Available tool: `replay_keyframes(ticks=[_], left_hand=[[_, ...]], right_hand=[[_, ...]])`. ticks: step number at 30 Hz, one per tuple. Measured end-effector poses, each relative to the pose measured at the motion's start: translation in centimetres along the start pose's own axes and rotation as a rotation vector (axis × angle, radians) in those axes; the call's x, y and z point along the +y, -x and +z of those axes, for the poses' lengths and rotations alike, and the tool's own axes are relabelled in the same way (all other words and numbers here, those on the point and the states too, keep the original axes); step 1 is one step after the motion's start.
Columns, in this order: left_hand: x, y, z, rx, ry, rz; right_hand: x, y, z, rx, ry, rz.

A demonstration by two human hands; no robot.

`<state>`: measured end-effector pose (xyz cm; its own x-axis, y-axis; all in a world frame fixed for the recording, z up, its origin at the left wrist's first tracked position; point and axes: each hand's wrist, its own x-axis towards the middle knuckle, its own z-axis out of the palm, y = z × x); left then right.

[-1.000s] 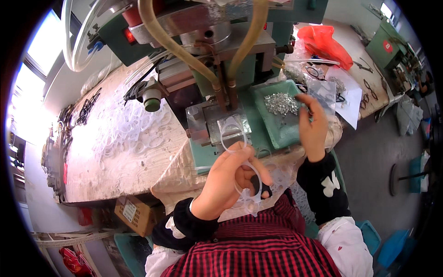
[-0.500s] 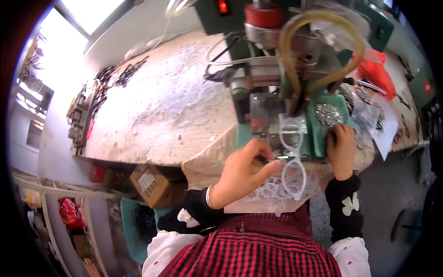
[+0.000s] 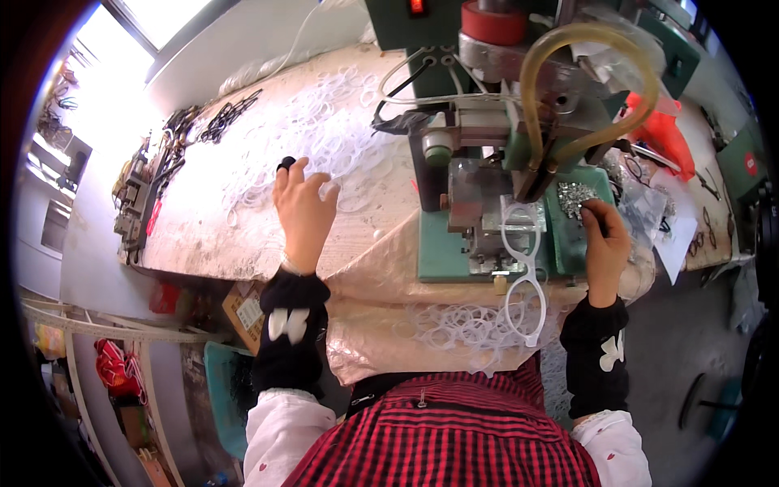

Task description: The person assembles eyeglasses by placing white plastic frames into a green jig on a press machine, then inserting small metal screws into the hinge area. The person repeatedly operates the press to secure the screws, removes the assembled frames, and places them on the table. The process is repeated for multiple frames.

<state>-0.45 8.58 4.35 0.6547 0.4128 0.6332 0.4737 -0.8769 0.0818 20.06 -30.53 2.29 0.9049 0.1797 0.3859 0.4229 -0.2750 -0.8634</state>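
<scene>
Fingers (image 3: 312, 183) of my left hand (image 3: 302, 213) spread wide over loose frames (image 3: 324, 122) on the surface (image 3: 203, 235); right hand (image 3: 602, 247) pinches screws (image 3: 576, 195). One frame (image 3: 523, 276) sits in the press (image 3: 487, 203). Next, grab another, I'd guess.

A small eyewear workshop, seen from over a workbench.

A green bench machine (image 3: 519, 162) with a yellow hose (image 3: 584, 89) and a red button stands on a worn table (image 3: 211, 235). White plastic frames (image 3: 324, 130) lie heaped across the table, and one white frame (image 3: 523, 276) hangs at the machine's front. Dark frames (image 3: 223, 118) and hand tools (image 3: 134, 203) lie along the far edge by a bright window (image 3: 174, 12). A pile of small metal parts (image 3: 578, 195) sits beside the machine, and cardboard boxes (image 3: 247, 308) are stowed under the table.
</scene>
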Motion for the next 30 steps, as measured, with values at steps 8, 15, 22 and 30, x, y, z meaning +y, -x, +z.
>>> replay_keyframes(ticks=[8, 15, 22, 30], left_hand=[[0.0, 3.4, 5.0, 0.103, 0.172, -0.005], [3.1, 1.5, 4.0, -0.015, 1.035, -0.503], [8.7, 5.3, 0.7, -0.050, 1.384, -0.600], [15.4, -4.5, -9.0, 0.220, 1.274, 0.335]], right_hand=[[0.8, 4.4, -5.1, 0.040, -0.092, 0.210], [-7.9, 0.7, 0.7, -0.150, -0.160, -0.190], [-8.2, 1.1, 5.3, -0.066, -0.458, -0.002], [-10.2, 0.7, 5.1, -0.204, -0.785, 0.151]])
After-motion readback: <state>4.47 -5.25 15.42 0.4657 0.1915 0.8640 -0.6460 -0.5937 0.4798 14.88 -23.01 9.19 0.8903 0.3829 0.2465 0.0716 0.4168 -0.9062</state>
